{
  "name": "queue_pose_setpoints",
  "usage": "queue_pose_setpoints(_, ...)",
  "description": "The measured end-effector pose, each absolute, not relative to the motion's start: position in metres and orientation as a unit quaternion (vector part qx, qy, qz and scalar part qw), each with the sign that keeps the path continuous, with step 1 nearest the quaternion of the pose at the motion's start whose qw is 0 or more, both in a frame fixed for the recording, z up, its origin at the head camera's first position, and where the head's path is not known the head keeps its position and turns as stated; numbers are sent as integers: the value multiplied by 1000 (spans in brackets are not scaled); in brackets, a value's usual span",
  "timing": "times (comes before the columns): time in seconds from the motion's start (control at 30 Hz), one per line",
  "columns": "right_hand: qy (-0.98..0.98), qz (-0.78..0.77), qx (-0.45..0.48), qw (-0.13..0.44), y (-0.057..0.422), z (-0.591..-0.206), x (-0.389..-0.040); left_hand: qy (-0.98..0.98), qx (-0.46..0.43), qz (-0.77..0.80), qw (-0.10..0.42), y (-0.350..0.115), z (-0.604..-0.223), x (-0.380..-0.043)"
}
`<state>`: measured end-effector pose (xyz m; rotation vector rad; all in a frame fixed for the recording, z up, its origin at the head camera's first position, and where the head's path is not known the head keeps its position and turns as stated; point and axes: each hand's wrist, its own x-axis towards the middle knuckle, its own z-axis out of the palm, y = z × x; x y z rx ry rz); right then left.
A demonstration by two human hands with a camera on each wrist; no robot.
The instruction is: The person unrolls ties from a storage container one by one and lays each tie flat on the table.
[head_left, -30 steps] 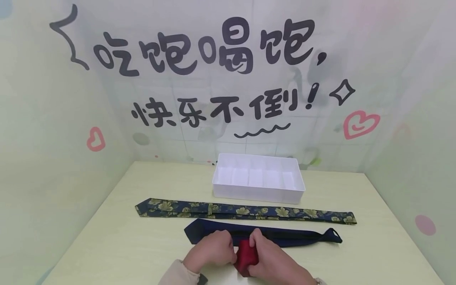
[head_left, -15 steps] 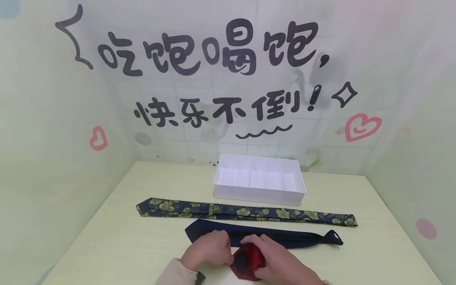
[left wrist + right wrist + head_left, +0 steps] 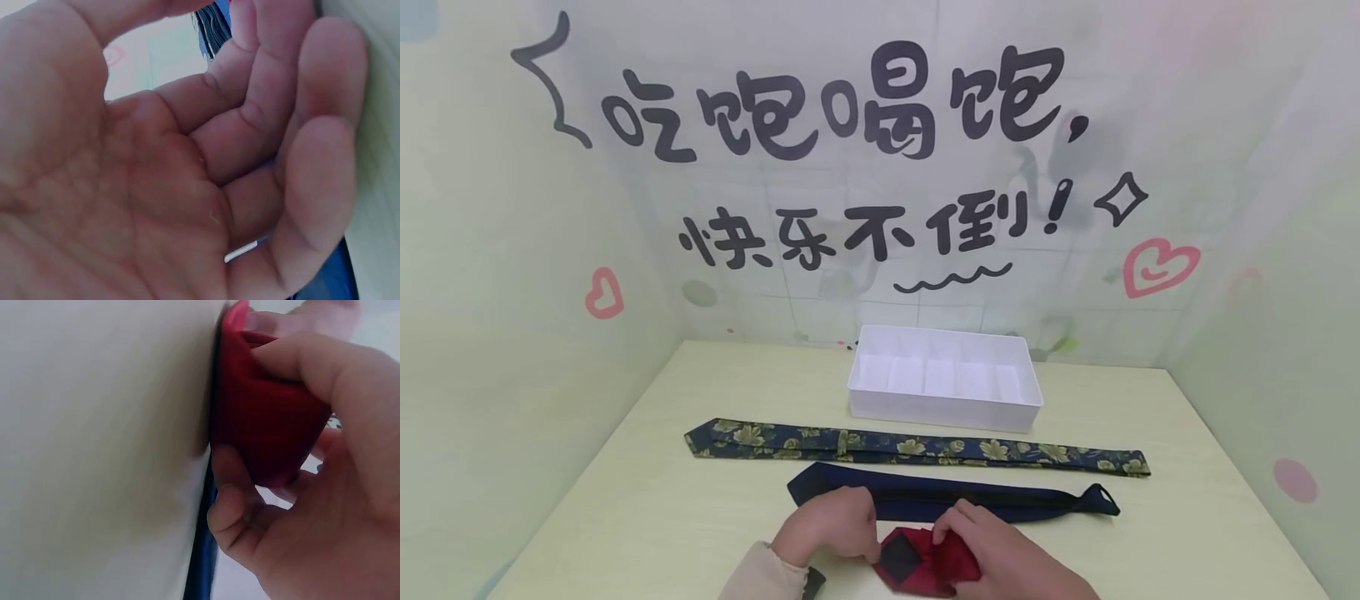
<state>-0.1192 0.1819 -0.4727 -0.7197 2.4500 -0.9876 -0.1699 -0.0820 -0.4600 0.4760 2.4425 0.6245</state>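
A red necktie [image 3: 957, 560] lies at the table's front, its pointed end with dark lining [image 3: 899, 557] spread flat at the left and the rest in a folded or rolled bundle at the right. My left hand [image 3: 829, 527] pinches the edge of the pointed end; in the left wrist view its fingers curl inward and the palm holds nothing. With thumb and fingers my right hand [image 3: 1003, 554] grips the red bundle, seen close in the right wrist view as a thick red wad [image 3: 269, 419]. Just behind both hands lies a navy necktie [image 3: 917, 492], partly covered by them.
Farther back a navy necktie with gold flowers [image 3: 917, 446] lies stretched across the table [image 3: 647, 517]. Behind it stands a white box [image 3: 943, 408] with several compartments. Printed curtains [image 3: 880, 292] enclose the table at the back and both sides.
The red necktie was a compact bundle between the hands; its pointed end with dark lining now lies exposed. My right hand has moved right with the bundle, my left slightly left.
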Motion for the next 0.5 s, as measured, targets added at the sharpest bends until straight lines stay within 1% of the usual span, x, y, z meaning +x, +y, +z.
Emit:
queue_pose_setpoints(0.17,843,-412,-242,247,187,-474,-118,904,171,265,287,-78,-439,-160)
queue_pose_setpoints(0.33,821,-443,-240,270,186,-476,-118,897,175,287,287,-74,-439,-159)
queue_pose_setpoints(0.5,813,-455,-236,275,184,-479,-119,895,184,293,281,-69,-444,-159)
